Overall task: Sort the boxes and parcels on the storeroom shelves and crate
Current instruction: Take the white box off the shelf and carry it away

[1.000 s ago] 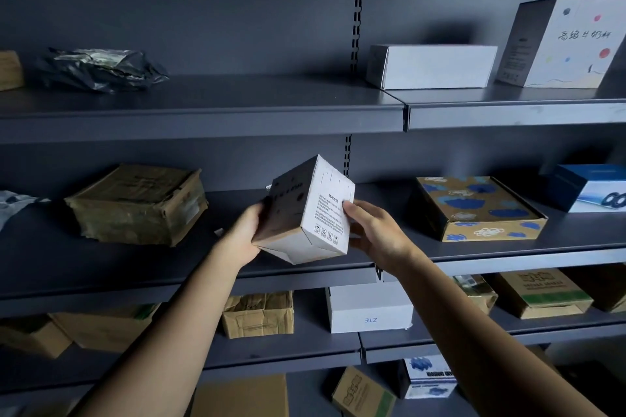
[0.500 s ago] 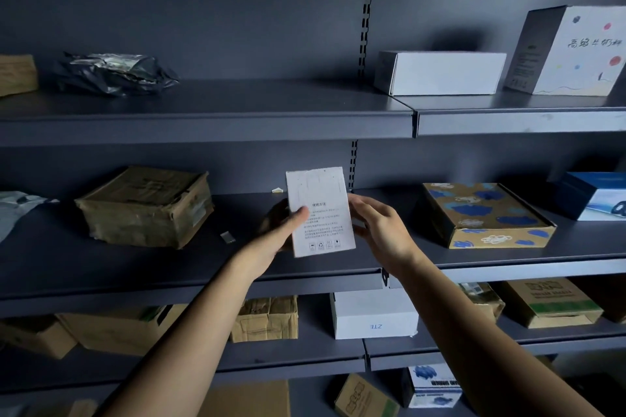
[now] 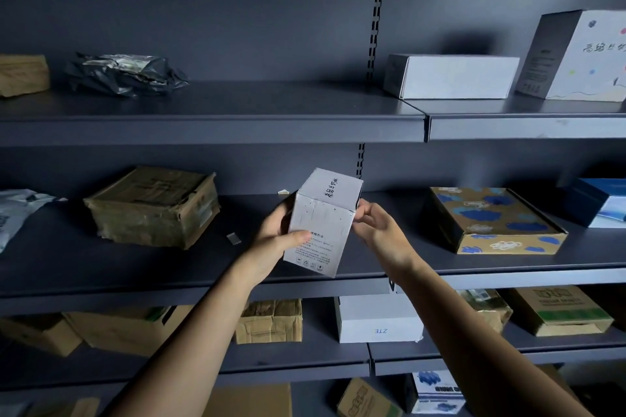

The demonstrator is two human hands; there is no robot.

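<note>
The small white box (image 3: 321,227) is gripped between the left hand (image 3: 275,238) and the right hand (image 3: 379,233). Its long axis is held nearly upright, with the top tipped away.

Dark slate-grey shelving (image 3: 210,118) fills the frame. At centre, a small box (image 3: 321,230) is white with black printed text. Middle left, a cardboard box (image 3: 152,206) is dull brown under glossy tape. Upper left, a crumpled plastic bag (image 3: 125,73) is black with silvery glints. Upper right, a plain box (image 3: 454,76) is white, and a tall box (image 3: 582,57) has a dark grey side and a white front dotted in several colours. Middle right, a flat box (image 3: 498,223) is kraft brown with blue cloud blotches and white squiggles. Lower centre, a low box (image 3: 379,318) is white with blue lettering; lower right, a carton (image 3: 559,310) is brown with a green band.
</note>
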